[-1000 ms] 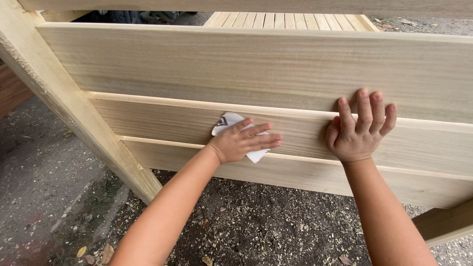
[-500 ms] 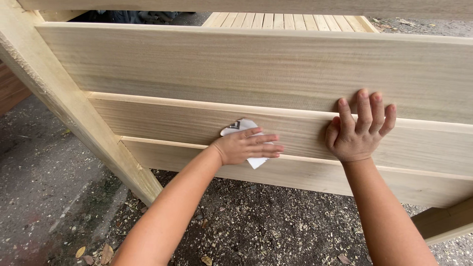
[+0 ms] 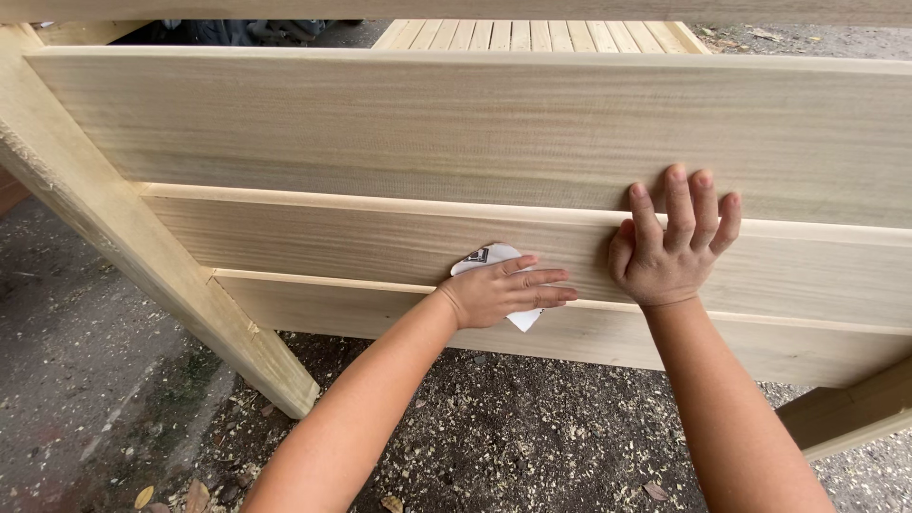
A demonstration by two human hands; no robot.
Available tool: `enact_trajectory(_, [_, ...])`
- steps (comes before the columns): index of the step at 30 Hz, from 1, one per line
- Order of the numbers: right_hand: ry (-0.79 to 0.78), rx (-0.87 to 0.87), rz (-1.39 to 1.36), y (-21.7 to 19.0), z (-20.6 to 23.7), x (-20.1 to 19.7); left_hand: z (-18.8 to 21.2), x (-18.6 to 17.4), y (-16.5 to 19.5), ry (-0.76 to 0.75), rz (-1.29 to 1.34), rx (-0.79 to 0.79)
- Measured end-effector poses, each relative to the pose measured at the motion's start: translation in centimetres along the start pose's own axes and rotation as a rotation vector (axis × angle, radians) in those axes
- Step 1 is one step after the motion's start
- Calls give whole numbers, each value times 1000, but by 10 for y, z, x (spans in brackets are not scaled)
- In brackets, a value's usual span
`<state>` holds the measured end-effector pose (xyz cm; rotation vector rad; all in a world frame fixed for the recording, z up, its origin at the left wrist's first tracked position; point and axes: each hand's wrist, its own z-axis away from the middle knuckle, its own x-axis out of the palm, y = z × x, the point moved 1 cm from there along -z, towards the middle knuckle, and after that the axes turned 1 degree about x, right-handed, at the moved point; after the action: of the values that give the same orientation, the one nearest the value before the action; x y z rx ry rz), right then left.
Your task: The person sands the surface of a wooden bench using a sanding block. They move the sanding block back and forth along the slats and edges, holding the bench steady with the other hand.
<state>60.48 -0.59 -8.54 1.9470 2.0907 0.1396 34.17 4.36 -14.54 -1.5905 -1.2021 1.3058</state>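
Observation:
A pale wooden panel of stepped horizontal boards (image 3: 399, 142) fills most of the view. My left hand (image 3: 503, 293) presses a small white sheet of sandpaper (image 3: 486, 257) flat against the middle board (image 3: 313, 242), fingers pointing right. Only the sheet's top and lower right corner show from under the hand. My right hand (image 3: 670, 252) lies flat with fingers spread upward, palm on the middle board and fingertips on the board above. It holds nothing.
A slanted wooden leg (image 3: 142, 266) runs down the left side to the ground. Another leg (image 3: 845, 408) shows at the lower right. Grey ground (image 3: 494, 418) below is strewn with sawdust and dry leaves. A slatted wooden surface (image 3: 532, 34) lies behind.
My left hand has slid the sandpaper a little to the right along the middle board, toward my right hand. The right hand has stayed in place.

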Motion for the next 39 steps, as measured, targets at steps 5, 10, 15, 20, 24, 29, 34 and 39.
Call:
enact_trajectory(5, [6,9,-10,-1,2,1,122,-24,-39,-117,-10,-115])
enact_trajectory(10, [8,17,0,-2,2,-1,73,-34,-37,-48,73,-480])
enact_trajectory(15, [-22,21,-5,-1,0,-1,-9,-11,7,42,38,-903])
enact_trajectory(20, [27,16,-7,0,1,-1,7,-18,29,72,167,-866])
enact_trajectory(24, [1,6,-7,2,2,-1,-22,-9,14,206,221,-1049])
enact_trajectory(29, [-13,12,-16,3,2,-1,-13,-24,28,38,162,-991])
enact_trajectory(34, [-1,25,7,1,2,0,-22,-16,33,179,208,-1148])
enact_trajectory(39, [-14,17,-14,3,2,-2,-27,-3,46,163,212,-1098])
